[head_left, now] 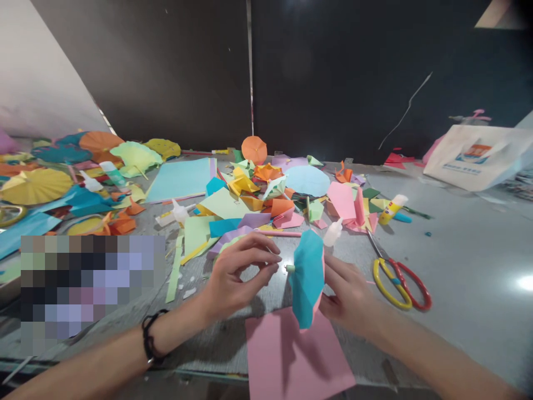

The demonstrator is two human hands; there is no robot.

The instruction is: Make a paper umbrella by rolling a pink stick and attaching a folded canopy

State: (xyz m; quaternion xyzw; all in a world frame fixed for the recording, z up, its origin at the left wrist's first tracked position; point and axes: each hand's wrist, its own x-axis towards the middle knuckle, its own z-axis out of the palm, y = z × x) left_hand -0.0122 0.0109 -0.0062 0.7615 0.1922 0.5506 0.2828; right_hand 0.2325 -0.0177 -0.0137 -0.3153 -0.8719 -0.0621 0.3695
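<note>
My right hand (350, 297) grips a small blue paper umbrella (308, 278) from behind, its canopy turned on its side with a pale tip pointing left. My left hand (241, 272) hovers just left of that tip, fingers curled with thumb and forefinger close together, and I cannot make out anything in them. Both hands are above a pink paper sheet (291, 355) at the table's near edge. A black band circles my left wrist.
Red-and-yellow scissors (400, 280) lie right of my hands. A glue stick (391, 210) and small glue bottles (333, 233) stand among heaped coloured paper scraps (266, 194). Finished paper umbrellas (37, 186) crowd the left. A white bag (474, 155) sits far right.
</note>
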